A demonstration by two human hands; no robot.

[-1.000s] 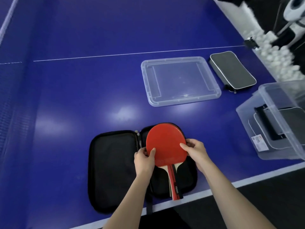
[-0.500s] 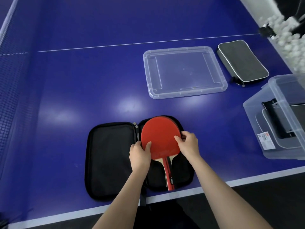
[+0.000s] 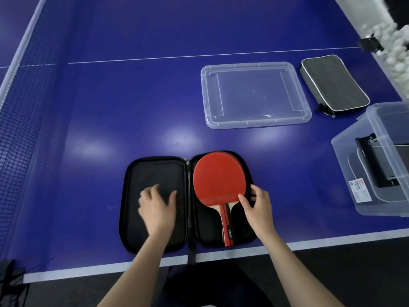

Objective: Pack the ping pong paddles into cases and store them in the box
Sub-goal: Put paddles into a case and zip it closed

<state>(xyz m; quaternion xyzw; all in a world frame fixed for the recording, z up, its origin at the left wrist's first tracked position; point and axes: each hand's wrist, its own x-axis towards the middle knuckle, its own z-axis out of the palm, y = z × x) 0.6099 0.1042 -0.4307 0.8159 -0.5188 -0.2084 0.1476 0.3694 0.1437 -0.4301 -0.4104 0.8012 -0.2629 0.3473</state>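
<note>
A black paddle case (image 3: pixel 137 173) lies open flat at the near edge of the blue table. A red paddle (image 3: pixel 217 180) lies in its right half, handle toward me, with another paddle's edge showing beneath it. My left hand (image 3: pixel 157 204) hovers or rests over the empty left half with fingers spread, slightly blurred. My right hand (image 3: pixel 256 207) touches the paddle's lower right edge with relaxed, slightly bent fingers. A clear storage box (image 3: pixel 363 196) at the right holds packed cases. A closed grey case (image 3: pixel 334 84) lies at the far right.
The box's clear lid (image 3: pixel 254 120) lies upside down in the middle of the table. The net (image 3: pixel 20 120) runs along the left side. White balls (image 3: pixel 394 52) pile beyond the table's right edge. The near table edge is just below the case.
My left hand has let go of the paddle and moved left onto the case's empty half. The paddle now lies flat in the right half. My right hand stays at its edge.
</note>
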